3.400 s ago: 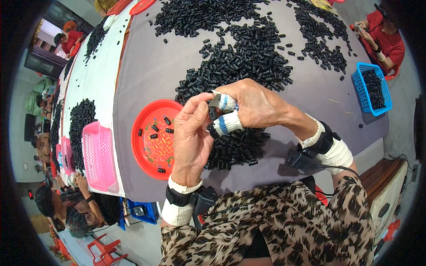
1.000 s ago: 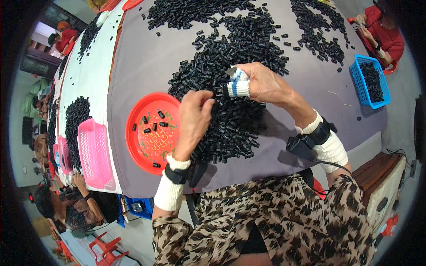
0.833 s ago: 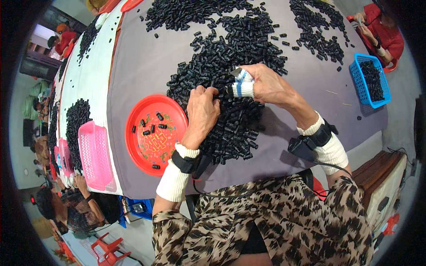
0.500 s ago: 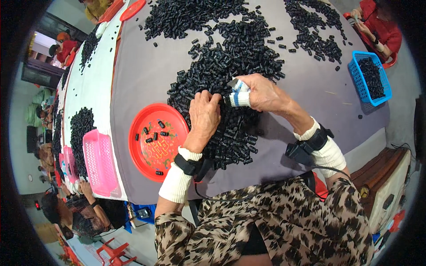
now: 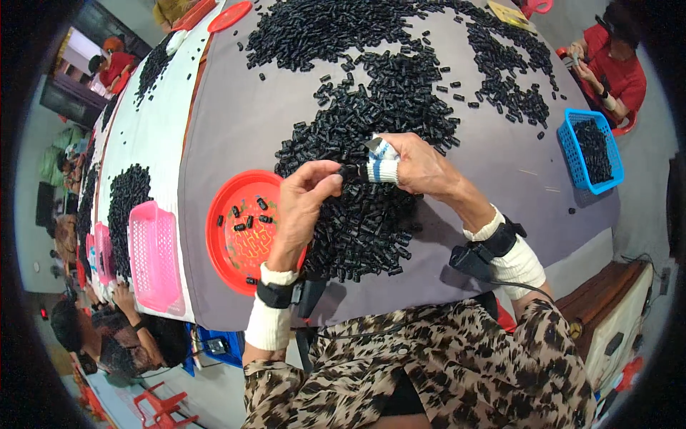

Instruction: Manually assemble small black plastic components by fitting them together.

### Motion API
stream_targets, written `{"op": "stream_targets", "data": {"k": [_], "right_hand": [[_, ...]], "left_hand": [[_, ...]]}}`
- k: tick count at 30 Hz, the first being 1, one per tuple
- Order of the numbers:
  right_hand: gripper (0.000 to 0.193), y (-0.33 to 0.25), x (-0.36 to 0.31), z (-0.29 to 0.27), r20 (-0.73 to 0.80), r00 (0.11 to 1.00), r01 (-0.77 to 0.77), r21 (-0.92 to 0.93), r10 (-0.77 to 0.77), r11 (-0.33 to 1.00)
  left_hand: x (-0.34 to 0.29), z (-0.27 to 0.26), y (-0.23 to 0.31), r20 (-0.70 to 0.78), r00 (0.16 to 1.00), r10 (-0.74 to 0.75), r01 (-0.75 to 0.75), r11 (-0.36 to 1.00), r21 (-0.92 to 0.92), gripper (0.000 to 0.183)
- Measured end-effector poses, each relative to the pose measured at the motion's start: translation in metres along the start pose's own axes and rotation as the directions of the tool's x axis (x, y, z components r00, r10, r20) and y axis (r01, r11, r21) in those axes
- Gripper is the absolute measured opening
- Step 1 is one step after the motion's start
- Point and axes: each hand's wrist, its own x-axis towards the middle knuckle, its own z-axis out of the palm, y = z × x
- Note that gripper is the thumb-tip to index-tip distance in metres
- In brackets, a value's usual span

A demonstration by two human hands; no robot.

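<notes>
Over a large pile of small black cylindrical parts (image 5: pixel 379 222), both hands meet at chest height. My left hand (image 5: pixel 304 196) is closed, thumb and forefinger pinching one black part (image 5: pixel 348 174). My right hand (image 5: pixel 423 166) is wrapped round a tool bound in white cloth with blue stripes (image 5: pixel 383 170); a grey flat tip shows at its upper end, but its kind is hidden. The tool's dark end sits right by the pinched part; I cannot tell whether they touch. Left of my left wrist lies a round red tray (image 5: pixel 220 264) with several black parts in it.
A blue basket (image 5: pixel 587 183) of black parts stands at the right, near a person in red (image 5: pixel 618 68). More black parts (image 5: pixel 329 32) are heaped at the far side. A pink basket (image 5: pixel 153 261) stands on the white table at left, where other people sit.
My left hand has turned and shifted slightly left and down; it now pinches a black part at the tool. My right hand keeps its grip on the tool. The whole view has shifted slightly.
</notes>
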Motion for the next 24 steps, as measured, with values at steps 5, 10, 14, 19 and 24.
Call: {"op": "stream_targets", "data": {"k": [5, 10, 14, 19, 24], "right_hand": [[0.016, -0.027, 0.009, 0.019, 0.046, 0.996, 0.072, 0.079, -0.076, 0.994], [0.021, -0.039, 0.009, 0.033, 0.062, 0.98, 0.189, -0.022, -0.188, 0.982], [0.019, -0.031, 0.012, 0.04, 0.08, 0.98, 0.18, 0.02, -0.181, 0.983], [0.017, -0.037, 0.014, 0.045, 0.018, 0.97, 0.241, 0.061, -0.242, 0.969], [0.022, -0.041, 0.015, 0.051, -0.025, 0.937, 0.349, 0.04, -0.348, 0.936]], "left_hand": [[-0.026, -0.017, 0.033, -0.033, 0.999, 0.026, -0.028, 0.997, -0.075, 0.018], [-0.035, -0.018, 0.048, -0.009, 0.995, 0.099, -0.098, 0.995, 0.01, 0.019], [-0.037, -0.017, 0.051, 0.001, 0.992, 0.122, -0.122, 0.992, -0.002, 0.019], [-0.034, -0.011, 0.048, -0.071, 0.991, 0.113, -0.129, 0.949, -0.287, 0.022], [-0.034, -0.006, 0.049, -0.05, 0.995, 0.086, -0.099, 0.837, -0.538, 0.023]]}}
